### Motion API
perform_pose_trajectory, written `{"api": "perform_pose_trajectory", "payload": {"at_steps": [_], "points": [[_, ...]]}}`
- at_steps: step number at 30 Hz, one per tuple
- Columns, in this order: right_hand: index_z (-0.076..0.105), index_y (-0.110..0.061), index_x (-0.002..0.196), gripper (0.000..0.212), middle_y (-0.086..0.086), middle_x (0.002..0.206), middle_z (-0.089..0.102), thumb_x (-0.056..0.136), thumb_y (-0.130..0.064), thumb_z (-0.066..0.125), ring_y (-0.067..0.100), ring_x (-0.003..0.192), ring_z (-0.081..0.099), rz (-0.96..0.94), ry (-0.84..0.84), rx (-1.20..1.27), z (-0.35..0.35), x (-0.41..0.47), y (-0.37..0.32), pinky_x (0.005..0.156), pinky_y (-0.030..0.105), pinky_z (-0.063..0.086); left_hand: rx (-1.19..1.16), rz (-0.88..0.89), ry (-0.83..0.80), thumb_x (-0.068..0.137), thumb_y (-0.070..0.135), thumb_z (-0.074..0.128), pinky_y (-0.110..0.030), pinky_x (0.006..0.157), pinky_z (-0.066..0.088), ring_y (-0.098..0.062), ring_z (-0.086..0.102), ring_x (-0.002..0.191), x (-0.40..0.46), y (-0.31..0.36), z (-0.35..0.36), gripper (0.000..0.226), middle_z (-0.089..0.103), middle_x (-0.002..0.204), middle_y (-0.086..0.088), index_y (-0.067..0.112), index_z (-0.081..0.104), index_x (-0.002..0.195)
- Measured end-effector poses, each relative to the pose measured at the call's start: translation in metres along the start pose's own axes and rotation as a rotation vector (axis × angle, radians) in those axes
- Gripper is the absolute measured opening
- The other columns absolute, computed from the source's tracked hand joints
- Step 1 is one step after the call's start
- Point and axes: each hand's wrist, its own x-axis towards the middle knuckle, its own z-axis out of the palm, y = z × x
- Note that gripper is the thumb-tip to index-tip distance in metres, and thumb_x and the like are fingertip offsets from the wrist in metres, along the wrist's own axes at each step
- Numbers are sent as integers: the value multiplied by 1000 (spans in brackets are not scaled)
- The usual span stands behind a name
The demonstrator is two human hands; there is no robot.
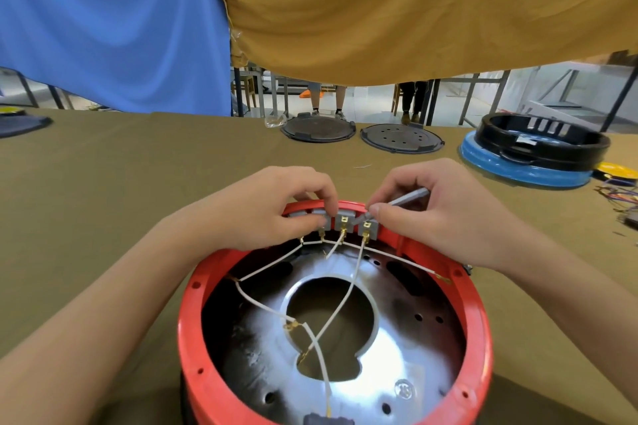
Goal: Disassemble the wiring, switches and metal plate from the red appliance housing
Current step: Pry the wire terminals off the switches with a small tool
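Note:
The red appliance housing [481, 314] lies open side up in front of me. A shiny metal plate [397, 348] with a large round hole sits inside it. White wires [348, 297] run from brass terminals to a row of grey switches [343, 221] on the far rim. My left hand [276, 203] pinches the switches at the left of the row. My right hand [438, 207] holds a grey tool [404, 198] whose tip touches the rightmost switch [366, 228].
Two dark round lids [317, 129] [402, 138] lie at the far table edge. A black ring on a blue base [531, 155] stands at the right, with loose coloured wires [618, 197] beside it. Blue and mustard cloths hang behind. People's legs show beyond.

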Motion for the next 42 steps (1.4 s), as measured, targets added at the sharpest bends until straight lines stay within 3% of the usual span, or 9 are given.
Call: {"api": "perform_pose_trajectory", "payload": {"at_steps": [5, 8, 11, 16, 19, 26, 31, 37, 42], "points": [[72, -25, 77, 11, -3, 65, 68, 85, -19, 70, 13, 61, 61, -57, 31, -98, 4, -2, -1, 55, 22, 47, 33, 20, -11, 92, 20, 66, -35, 86, 50, -9, 62, 92, 0, 3, 0, 11, 63, 101, 10, 30, 68, 97], [73, -23, 79, 9, -3, 62, 65, 85, -18, 70, 14, 62, 60, -105, 28, -156, 6, -3, -4, 56, 19, 45, 29, 16, -16, 92, 19, 66, -40, 87, 50, -10, 63, 92, 0, 4, 0, 15, 62, 104, 10, 33, 70, 95], [74, -24, 80, 8, -4, 60, 64, 86, -19, 70, 12, 62, 60, -117, 10, -183, 5, -2, -4, 56, 12, 42, 24, 6, -23, 92, 19, 65, -38, 88, 50, -7, 62, 93, 0, 6, 0, 18, 59, 105, 14, 36, 71, 93], [76, -28, 79, 8, -8, 64, 69, 86, -25, 73, 8, 58, 61, -56, 13, -79, 4, 1, -2, 53, 14, 45, 49, -14, -44, 89, 25, 66, -29, 91, 47, -1, 58, 99, 0, 5, 2, 14, 56, 109, 18, 37, 74, 92], [75, -28, 77, 8, -9, 62, 69, 85, -27, 74, 9, 56, 61, -39, 69, -37, 9, 2, -1, 51, 15, 45, 43, -33, -47, 90, 37, 65, -29, 93, 46, 2, 56, 101, 1, 5, 2, 11, 56, 110, 19, 34, 75, 93], [70, -27, 78, 22, -10, 63, 65, 88, -46, 65, 7, 64, 61, -30, 109, -56, 18, 1, -4, 56, 14, 43, 26, -150, -99, 76, 66, 62, -23, 93, 43, 8, 53, 102, -1, 15, -1, 30, 54, 111, 23, 41, 75, 84], [68, -23, 78, 27, -12, 63, 63, 92, -45, 60, 9, 61, 59, -57, 122, -84, 19, -1, -6, 53, 18, 43, 17, -217, -19, 81, 44, 73, -29, 93, 45, 5, 55, 95, 2, 19, 10, 13, 57, 106, 19, 34, 75, 73], [69, -19, 86, 33, -10, 73, 63, 92, -46, 53, 7, 70, 55, -131, 54, -311, 18, 0, -11, 65, 25, 41, 9, -222, -25, 81, 40, 76, -30, 91, 44, 0, 58, 92, 2, 20, 12, 13, 55, 105, 18, 31, 74, 72], [68, -15, 76, 30, -9, 56, 58, 95, -37, 59, 5, 52, 52, -28, 91, -147, 18, 5, -11, 50, 18, 38, -15, -236, -40, 80, 42, 75, -29, 89, 46, 2, 58, 90, 2, 22, 11, 16, 53, 105, 19, 36, 71, 65]]}}
